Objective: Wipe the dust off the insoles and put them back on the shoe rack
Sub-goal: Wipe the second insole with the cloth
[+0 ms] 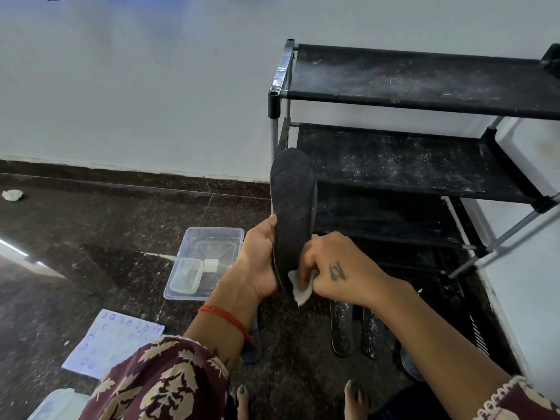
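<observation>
My left hand (pixel 260 259) grips a dark insole (pixel 292 204) by its lower half and holds it upright, toe end up, in front of the shoe rack (pixel 424 165). My right hand (pixel 330 268) pinches a small white wipe (pixel 298 287) against the insole's lower end. Two dusty dark insoles (pixel 341 328) (pixel 372 333) lie side by side on the floor below my right wrist. Another insole (pixel 252 350) shows partly under my left forearm.
The black rack has dusty fabric shelves and stands against the white wall at right. A clear plastic tray (pixel 209 234) holding a small lidded box (pixel 185 275) sits on the dark stone floor at left. A printed sheet (pixel 112 341) lies nearer me. A crumpled wipe (pixel 12 195) lies far left.
</observation>
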A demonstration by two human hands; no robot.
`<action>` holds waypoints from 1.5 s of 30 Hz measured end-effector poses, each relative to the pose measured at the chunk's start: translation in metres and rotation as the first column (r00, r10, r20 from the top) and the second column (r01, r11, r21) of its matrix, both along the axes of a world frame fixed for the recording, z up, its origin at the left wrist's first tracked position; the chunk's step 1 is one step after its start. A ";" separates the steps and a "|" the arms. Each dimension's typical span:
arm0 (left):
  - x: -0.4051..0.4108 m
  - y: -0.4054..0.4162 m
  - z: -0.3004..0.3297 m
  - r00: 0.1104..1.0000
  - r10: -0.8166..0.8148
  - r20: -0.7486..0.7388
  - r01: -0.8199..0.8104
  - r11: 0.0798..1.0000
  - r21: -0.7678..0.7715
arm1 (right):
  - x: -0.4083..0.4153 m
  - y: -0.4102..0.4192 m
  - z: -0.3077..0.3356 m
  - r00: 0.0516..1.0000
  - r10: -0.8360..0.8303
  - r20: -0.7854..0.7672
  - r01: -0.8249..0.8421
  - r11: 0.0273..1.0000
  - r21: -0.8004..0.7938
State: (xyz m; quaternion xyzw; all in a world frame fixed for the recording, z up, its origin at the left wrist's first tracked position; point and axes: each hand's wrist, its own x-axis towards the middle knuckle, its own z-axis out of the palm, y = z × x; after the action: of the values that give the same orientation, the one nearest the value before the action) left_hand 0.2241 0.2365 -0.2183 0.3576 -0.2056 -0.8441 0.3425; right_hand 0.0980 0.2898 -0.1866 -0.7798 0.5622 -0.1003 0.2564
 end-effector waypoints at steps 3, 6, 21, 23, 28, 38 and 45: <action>0.000 0.001 0.003 0.999 -0.011 -0.048 0.011 1.000 -0.004 | -0.006 -0.005 -0.004 0.979 -0.189 0.070 0.200 0.952 -0.233; -0.001 0.002 0.004 0.998 -0.022 -0.062 0.025 0.999 0.040 | -0.002 -0.008 -0.012 0.910 -0.238 0.339 0.313 0.931 -0.186; 0.001 0.002 0.006 1.000 -0.011 -0.021 0.011 1.000 -0.001 | 0.000 0.001 0.007 0.997 0.046 -0.059 -0.050 0.997 -0.061; 0.000 0.001 0.007 0.999 -0.001 -0.051 0.000 1.000 -0.024 | -0.005 -0.001 0.004 0.995 -0.088 -0.036 0.077 0.970 -0.231; -0.002 0.002 0.005 0.998 0.023 -0.054 -0.023 1.000 -0.001 | -0.001 -0.008 -0.012 0.923 -0.213 0.320 0.297 0.924 -0.242; 0.000 0.003 0.003 1.000 0.020 0.019 -0.021 0.999 0.039 | 0.007 0.001 -0.005 0.964 0.048 0.263 -0.045 0.999 -0.020; 0.001 0.000 0.005 0.999 0.029 -0.028 -0.028 0.999 0.014 | -0.005 -0.002 -0.001 0.995 -0.075 -0.073 0.056 0.971 -0.231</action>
State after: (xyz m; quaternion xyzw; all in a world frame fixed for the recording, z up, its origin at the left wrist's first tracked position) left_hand 0.2248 0.2363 -0.2133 0.3509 -0.1898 -0.8455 0.3549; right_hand 0.0930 0.2873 -0.1873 -0.7885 0.5823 -0.1411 0.1388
